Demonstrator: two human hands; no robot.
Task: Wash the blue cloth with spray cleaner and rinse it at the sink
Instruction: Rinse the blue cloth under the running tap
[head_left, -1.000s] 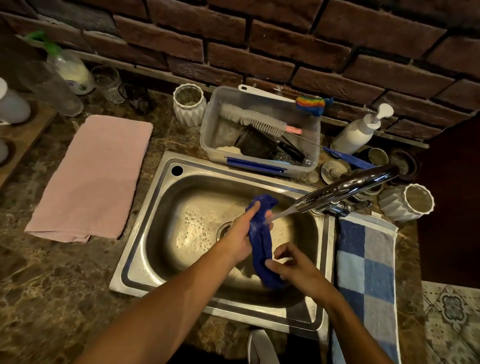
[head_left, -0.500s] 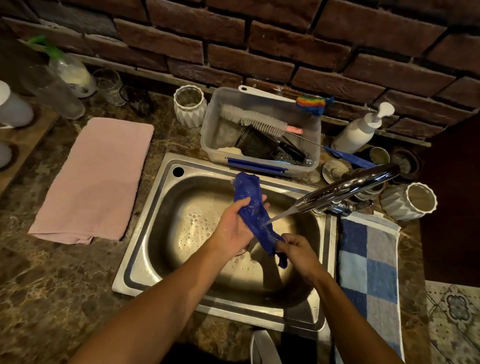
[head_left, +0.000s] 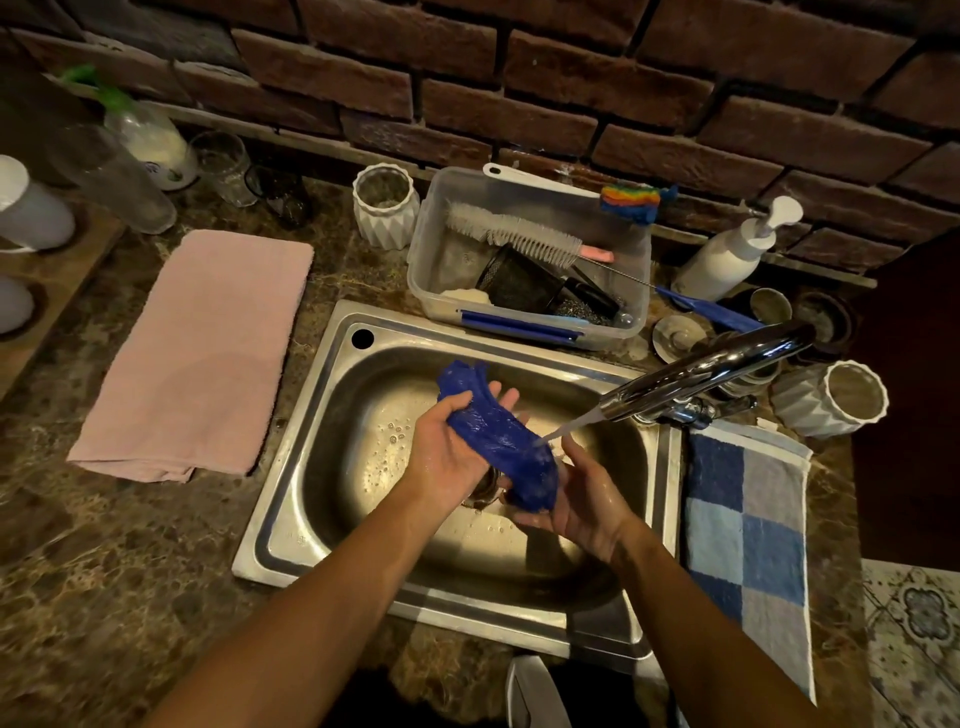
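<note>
The wet blue cloth (head_left: 496, 431) is bunched into a roll over the steel sink (head_left: 332, 415). My left hand (head_left: 447, 447) grips its upper part, with the cloth's end sticking out past my fingers. My right hand (head_left: 582, 499) cups its lower end from below. A thin stream of water runs from the chrome tap (head_left: 696, 371) onto the middle of the cloth. A spray bottle with a green trigger (head_left: 140, 130) stands at the back left of the counter.
A pink towel (head_left: 202, 348) lies left of the sink and a blue checked towel (head_left: 748, 535) to its right. Behind the sink sit a clear tub with brushes (head_left: 530, 260), a white pump bottle (head_left: 737, 249), white ribbed cups (head_left: 384, 202) (head_left: 836, 400) and glasses.
The cloth hung down between my hands, then was lifted. Now it lies gathered diagonally across both palms under the stream, and my right hand has opened beneath its lower end.
</note>
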